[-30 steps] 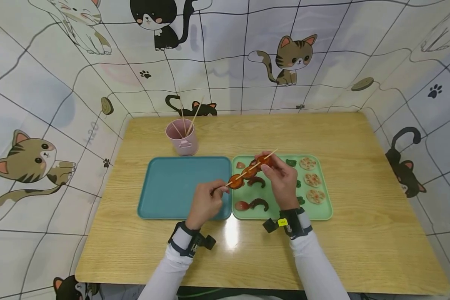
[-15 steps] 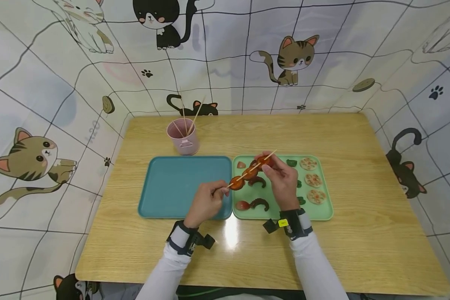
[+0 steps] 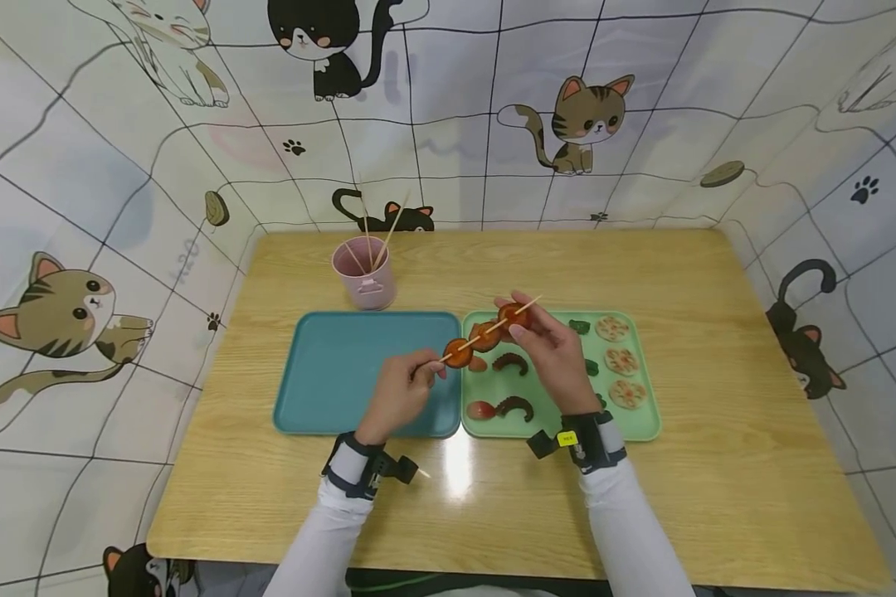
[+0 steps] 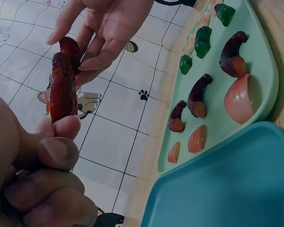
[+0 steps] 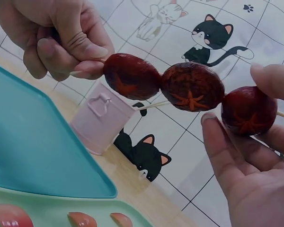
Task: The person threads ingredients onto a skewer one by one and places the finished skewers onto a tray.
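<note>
Fingers [image 5: 80,49] of the left hand [image 3: 396,394] pinch the blunt end of the skewer [image 3: 485,334], held in the air over the seam between the blue tray [image 3: 343,373] and green tray [image 3: 642,427]. Right hand [image 3: 556,356] fingers, loosely spread, touch the far red slice [image 5: 248,111]. A hard push there could slide the three slices together, or split one open on the stick.
</note>
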Demonstrator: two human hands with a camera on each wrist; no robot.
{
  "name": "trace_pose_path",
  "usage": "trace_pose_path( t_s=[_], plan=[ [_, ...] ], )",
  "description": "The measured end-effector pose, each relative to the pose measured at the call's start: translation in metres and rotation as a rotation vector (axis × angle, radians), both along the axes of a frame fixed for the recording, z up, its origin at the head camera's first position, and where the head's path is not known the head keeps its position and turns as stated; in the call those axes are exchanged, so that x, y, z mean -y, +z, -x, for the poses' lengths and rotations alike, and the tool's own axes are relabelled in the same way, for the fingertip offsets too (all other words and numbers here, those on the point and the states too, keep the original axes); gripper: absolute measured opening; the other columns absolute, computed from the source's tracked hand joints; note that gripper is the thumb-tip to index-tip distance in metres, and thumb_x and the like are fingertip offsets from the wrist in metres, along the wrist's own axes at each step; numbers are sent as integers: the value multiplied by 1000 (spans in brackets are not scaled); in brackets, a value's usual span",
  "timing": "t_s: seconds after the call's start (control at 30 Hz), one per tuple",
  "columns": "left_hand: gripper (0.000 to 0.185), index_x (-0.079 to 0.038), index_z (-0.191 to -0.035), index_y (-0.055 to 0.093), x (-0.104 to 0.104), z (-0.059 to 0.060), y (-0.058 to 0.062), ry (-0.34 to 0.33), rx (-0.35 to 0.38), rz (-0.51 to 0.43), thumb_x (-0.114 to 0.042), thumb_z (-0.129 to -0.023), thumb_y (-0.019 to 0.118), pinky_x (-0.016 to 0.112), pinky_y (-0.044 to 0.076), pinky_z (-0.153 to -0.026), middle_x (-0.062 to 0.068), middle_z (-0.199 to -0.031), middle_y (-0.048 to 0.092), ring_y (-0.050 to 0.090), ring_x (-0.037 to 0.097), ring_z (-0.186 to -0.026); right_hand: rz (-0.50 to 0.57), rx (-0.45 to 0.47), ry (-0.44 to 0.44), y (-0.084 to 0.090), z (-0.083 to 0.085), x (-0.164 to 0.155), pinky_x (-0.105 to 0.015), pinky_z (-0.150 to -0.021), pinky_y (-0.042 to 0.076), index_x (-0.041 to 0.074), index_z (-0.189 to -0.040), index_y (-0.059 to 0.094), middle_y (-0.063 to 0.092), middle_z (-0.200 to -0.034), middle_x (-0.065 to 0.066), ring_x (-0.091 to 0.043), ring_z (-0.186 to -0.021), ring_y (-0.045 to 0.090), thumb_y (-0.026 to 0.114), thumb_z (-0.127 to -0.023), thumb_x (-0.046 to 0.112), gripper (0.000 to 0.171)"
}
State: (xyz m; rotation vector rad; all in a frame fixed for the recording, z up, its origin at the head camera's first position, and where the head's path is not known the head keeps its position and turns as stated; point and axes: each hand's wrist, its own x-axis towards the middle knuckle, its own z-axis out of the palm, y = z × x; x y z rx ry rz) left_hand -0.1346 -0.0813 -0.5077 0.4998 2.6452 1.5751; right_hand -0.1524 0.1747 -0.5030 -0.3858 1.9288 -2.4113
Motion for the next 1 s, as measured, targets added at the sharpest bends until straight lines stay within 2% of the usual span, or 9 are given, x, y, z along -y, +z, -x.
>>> trace_pose_path(
  t_s=[0.2, 0.33, 0.47, 0.6, 0.73, 0.83, 1.0],
  plan=[
    [28, -9, -84, 72, 8, -2, -2, 1, -23, -27, -17, -106, 57, 23, 36, -57, -4, -61, 46, 40, 8, -53, -105, -11, 7, 2, -2, -4, -29, -98, 56, 13, -157, 42, 51, -155, -17, -12, -121, 66, 57, -106, 17, 52],
    [29, -6, -86, 72, 17, -6, -6, 46, -18, -46, -16, -107, 55, 22, 33, -55, -2, -61, 47, 38, 7, -52, -161, -19, -11, 3, -4, -8, -28, -98, 56, 16, -157, 41, 49, -157, -16, -12, -122, 65, 55, -108, 19, 52],
    [29, -7, -86, 71, 31, -11, -10, 114, -19, -79, -16, -107, 54, 22, 30, -53, 0, -61, 46, 34, 6, -49, -195, -36, -17, 2, -7, -14, -31, -102, 54, 16, -158, 40, 51, -155, -16, -19, -129, 63, 53, -108, 20, 51],
    [30, -8, -84, 70, 53, -17, -17, 205, -4, -77, -16, -107, 54, 24, 29, -50, 2, -62, 48, 33, 6, -47, -273, -30, -57, -3, -9, -23, -25, -107, 49, 17, -158, 40, 51, -156, -10, -24, -135, 57, 52, -108, 20, 51],
    [30, -2, -88, 70, 78, -28, -25, 304, 64, -51, -16, -108, 52, 26, 32, -47, 5, -63, 50, 36, 9, -46, -339, -29, -107, -10, -11, -34, -15, -106, 45, 16, -158, 40, 49, -157, -11, -30, -141, 51, 54, -108, 18, 52],
    [30, 0, -90, 71, 98, -37, -31, 382, 102, -11, -14, -108, 51, 26, 33, -46, 6, -63, 52, 39, 10, -47, -361, -31, -130, -13, -13, -43, -13, -106, 43, 13, -159, 38, 46, -158, -16, -36, -143, 46, 54, -107, 16, 54],
    [30, 0, -89, 73, 124, -50, -39, 545, 103, 98, -12, -107, 52, 26, 35, -49, 6, -64, 55, 44, 11, -50, -413, 8, -162, -17, -17, -57, -10, -107, 39, 16, -160, 34, 43, -161, -13, -35, -146, 43, 56, -107, 20, 58]
  ],
)
